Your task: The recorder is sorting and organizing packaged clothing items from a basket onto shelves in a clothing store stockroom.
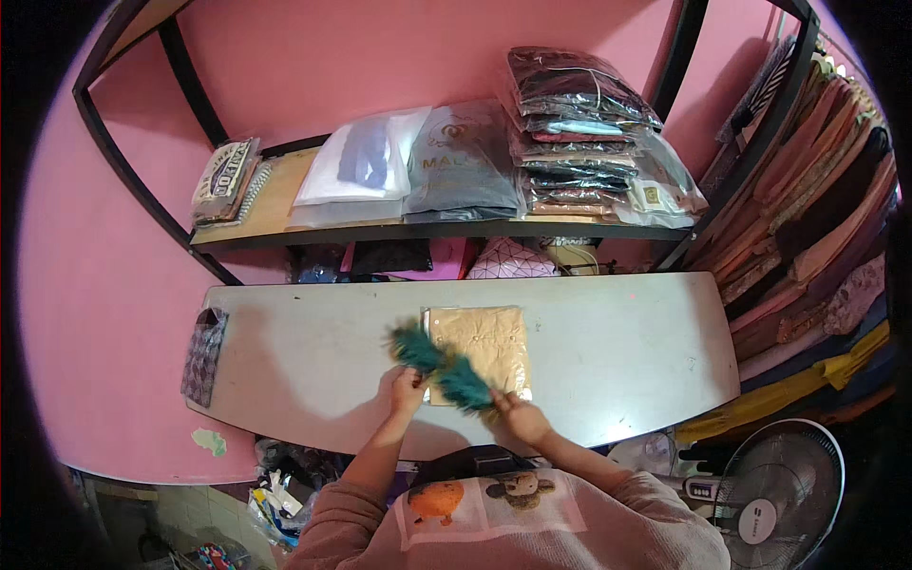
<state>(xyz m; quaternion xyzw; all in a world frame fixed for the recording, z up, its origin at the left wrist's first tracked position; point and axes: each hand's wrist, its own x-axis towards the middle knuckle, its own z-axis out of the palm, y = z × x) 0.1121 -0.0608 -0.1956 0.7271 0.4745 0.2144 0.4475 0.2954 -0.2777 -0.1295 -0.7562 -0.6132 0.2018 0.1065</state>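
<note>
Both hands, left (404, 388) and right (516, 415), clench the fluffy teal feather duster (439, 366), its long axis slanting across the clear-wrapped beige fabric packet (480, 347).

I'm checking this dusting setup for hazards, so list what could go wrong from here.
1. Both hands, left hand and right hand, grip the teal duster right over the tan packet; a sweep might push the packet along the table.
2. The tall stack of bagged clothes on the shelf leans outward; a bump could topple it.
</note>
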